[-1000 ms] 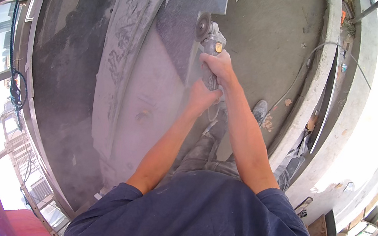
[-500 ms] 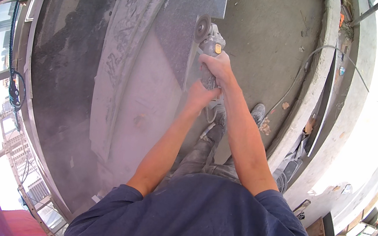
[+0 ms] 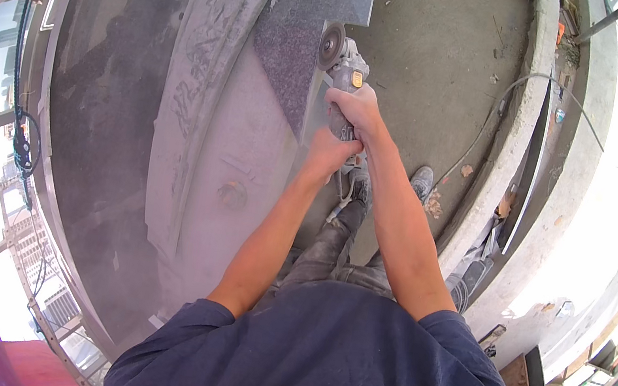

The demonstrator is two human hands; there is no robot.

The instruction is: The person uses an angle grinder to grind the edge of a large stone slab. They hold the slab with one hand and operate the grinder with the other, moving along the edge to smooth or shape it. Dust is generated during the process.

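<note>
A dusty grey angle grinder (image 3: 349, 75) with a yellow patch on its body is in both my hands. My right hand (image 3: 357, 107) wraps the body nearer the head. My left hand (image 3: 331, 153) is closed round the rear part, close to the cord. At the far end, the round disc (image 3: 332, 45) stands at the notched right edge of a speckled dark grey stone slab (image 3: 286, 54). I cannot tell whether the disc touches the stone. Pale dust coats the slab and the surface beneath it.
Left of the slab run a pale curved ledge (image 3: 201, 89) and a dark panel (image 3: 113, 84). A concrete curb (image 3: 528, 106) with a cable (image 3: 488, 120) over it lies right of the floor (image 3: 442, 53). My shoes (image 3: 422, 182) are below the grinder. A ladder (image 3: 42, 265) shows at lower left.
Airborne dust has thinned over the slab, showing its speckled face and a round mark on the pale surface more clearly. The grinder and both hands have hardly moved.
</note>
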